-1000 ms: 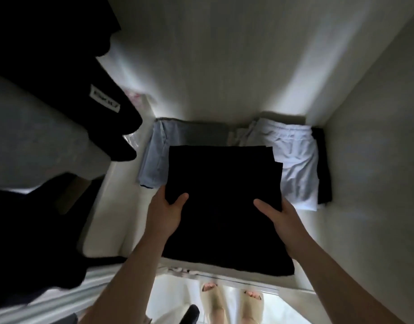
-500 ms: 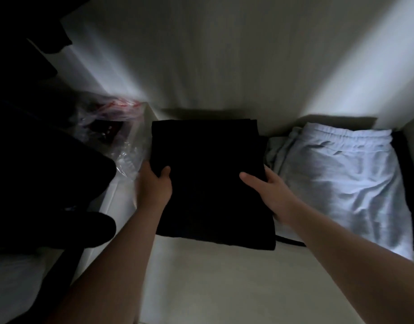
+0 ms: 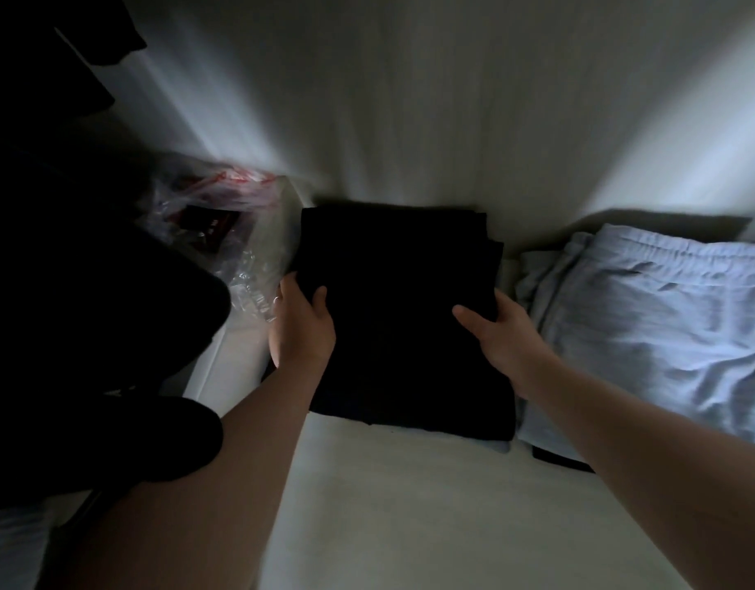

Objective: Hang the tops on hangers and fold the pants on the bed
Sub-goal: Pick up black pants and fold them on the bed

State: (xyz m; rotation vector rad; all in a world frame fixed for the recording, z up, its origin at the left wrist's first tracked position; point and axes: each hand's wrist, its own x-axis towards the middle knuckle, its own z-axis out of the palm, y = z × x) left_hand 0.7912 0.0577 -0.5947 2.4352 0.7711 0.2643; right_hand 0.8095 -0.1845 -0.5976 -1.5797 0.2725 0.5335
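A folded pair of black pants (image 3: 399,317) lies flat on the white closet shelf (image 3: 393,496), pushed back against the rear wall. My left hand (image 3: 301,330) grips its left edge, thumb on top and fingers under. On the right edge my right hand (image 3: 501,334) holds the fold the same way, thumb lying across the cloth. A folded pale grey pair of sweatpants (image 3: 648,330) lies just to the right, its edge touching the black pants.
A crinkled clear plastic bag with red print (image 3: 235,232) sits left of the black pants. Dark hanging garments (image 3: 82,300) fill the left side. A thin black item (image 3: 559,459) pokes out under the grey sweatpants. The closet's white back wall (image 3: 431,112) stands close behind.
Both hands carried the black pants deeper into the closet and set them against the back wall. The view shifted left and closer, hiding the floor and feet.
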